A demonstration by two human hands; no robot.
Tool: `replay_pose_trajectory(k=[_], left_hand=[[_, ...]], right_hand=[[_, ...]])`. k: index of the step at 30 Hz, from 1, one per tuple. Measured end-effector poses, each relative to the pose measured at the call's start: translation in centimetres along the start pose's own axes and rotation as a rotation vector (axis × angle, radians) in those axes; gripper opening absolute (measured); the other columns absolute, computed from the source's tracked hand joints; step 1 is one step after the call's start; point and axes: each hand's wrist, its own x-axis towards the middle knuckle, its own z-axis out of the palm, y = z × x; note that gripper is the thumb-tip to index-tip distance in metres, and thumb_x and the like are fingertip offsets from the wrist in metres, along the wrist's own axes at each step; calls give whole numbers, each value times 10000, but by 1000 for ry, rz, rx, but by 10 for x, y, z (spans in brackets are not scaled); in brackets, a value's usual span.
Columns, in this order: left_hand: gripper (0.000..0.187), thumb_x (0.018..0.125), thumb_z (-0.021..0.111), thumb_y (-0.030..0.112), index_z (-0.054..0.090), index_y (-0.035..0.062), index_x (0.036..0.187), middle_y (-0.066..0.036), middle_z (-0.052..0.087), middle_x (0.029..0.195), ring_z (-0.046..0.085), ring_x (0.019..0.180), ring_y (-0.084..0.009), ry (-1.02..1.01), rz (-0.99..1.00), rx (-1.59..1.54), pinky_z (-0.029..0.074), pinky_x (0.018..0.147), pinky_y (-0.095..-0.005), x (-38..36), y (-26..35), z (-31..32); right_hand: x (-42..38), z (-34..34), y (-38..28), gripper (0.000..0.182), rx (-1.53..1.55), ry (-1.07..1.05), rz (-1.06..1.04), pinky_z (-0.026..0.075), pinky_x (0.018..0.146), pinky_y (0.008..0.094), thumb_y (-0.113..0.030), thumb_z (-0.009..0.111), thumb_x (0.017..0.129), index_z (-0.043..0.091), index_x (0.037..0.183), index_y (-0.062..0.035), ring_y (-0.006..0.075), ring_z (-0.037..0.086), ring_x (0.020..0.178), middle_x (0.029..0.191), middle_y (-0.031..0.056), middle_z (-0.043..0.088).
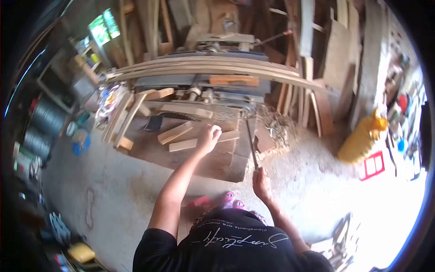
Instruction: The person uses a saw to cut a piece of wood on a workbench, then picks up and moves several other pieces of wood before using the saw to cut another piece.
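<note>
My left hand [210, 138] is closed, fingers curled together, over a pale wooden piece [183, 144] on the low wooden workbench [195, 167]. Whatever those fingers hold, if anything, I cannot make out. My right hand [261, 182] is wrapped round the near end of a long, thin, dark metal bar [251, 144], which points away from me past the bench's right edge. A shorter wooden block [175, 133] lies beyond the pale piece. Farther back sits a wider wooden block [186, 110], with a small dark pad [153, 123] to its left.
Long planks [213, 68] lie across a machine behind the bench. Wood shavings [278, 129] are heaped at its right. A yellow sack [364, 139] and a red-framed object [373, 166] stand farther right. Boards lean along the back wall; metal drums [46, 115] are at left.
</note>
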Motion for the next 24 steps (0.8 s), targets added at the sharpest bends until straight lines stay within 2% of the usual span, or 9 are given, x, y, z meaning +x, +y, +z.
replay_pose_trajectory(k=[1, 7, 10, 12, 15, 16, 19, 23, 24], left_hand=[[147, 853, 574, 228, 590, 90, 903, -102, 573, 858, 554, 845, -275, 48, 56, 59, 439, 731, -386, 4, 2, 7], [226, 871, 526, 251, 555, 27, 880, -168, 553, 897, 510, 906, -333, -76, -12, -14, 412, 781, -429, 23, -12, 55], [257, 887, 492, 279, 552, 31, 854, -179, 560, 862, 528, 873, -345, -19, 11, 2, 415, 770, -439, 29, -41, 105], [287, 901, 448, 302, 553, 42, 841, -192, 575, 843, 548, 830, -363, 31, -166, 8, 423, 745, -452, 31, -47, 127], [307, 909, 411, 313, 562, 52, 852, -191, 590, 832, 562, 807, -379, 66, -223, 191, 433, 724, -456, 27, -27, 122], [304, 908, 410, 301, 561, 41, 861, -192, 586, 898, 563, 828, -382, 123, -220, 201, 439, 723, -458, 27, -24, 124], [270, 916, 407, 245, 499, -9, 907, -238, 538, 840, 506, 837, -432, 70, -276, 88, 394, 743, -468, 28, -8, 114], [279, 902, 416, 251, 495, -13, 853, -247, 534, 851, 505, 869, -414, 109, -186, 100, 396, 749, -463, 22, -54, 152], [294, 894, 417, 279, 498, -2, 872, -256, 539, 936, 505, 918, -411, 91, -182, 211, 400, 772, -472, 22, -44, 141]], right_hand=[[3, 3, -2, 194, 3, 24, -67, 390, 529, 562, -164, 439, 891, 381, 1011, -23, 473, 537, 620, 660, 282, 549], [27, 10, -36, 259, -167, -124, 210, 435, 607, 547, -249, 407, 909, 375, 1041, -29, 451, 572, 692, 766, 258, 586], [41, 14, -46, 224, -189, -142, 292, 449, 624, 534, -241, 409, 903, 379, 1020, -52, 438, 583, 732, 807, 244, 588], [47, 22, -45, 210, -207, -116, 294, 463, 619, 519, -242, 406, 901, 385, 1020, -70, 419, 597, 728, 791, 225, 593], [52, 29, -40, 213, -204, -84, 273, 467, 603, 515, -247, 410, 901, 392, 1029, -77, 411, 602, 722, 795, 223, 595], [53, 31, -39, 216, -215, -78, 280, 472, 591, 510, -247, 414, 901, 393, 1034, -79, 406, 604, 720, 833, 217, 598], [52, 28, -46, 207, -195, -52, 286, 447, 604, 526, -268, 417, 907, 401, 1000, -85, 430, 584, 746, 815, 229, 601], [50, 31, -44, 227, -235, -53, 269, 481, 598, 504, -246, 411, 901, 393, 1063, -88, 401, 607, 736, 903, 192, 593], [49, 33, -42, 221, -227, -72, 279, 482, 612, 502, -247, 410, 901, 398, 1054, -89, 401, 606, 745, 906, 194, 590]])
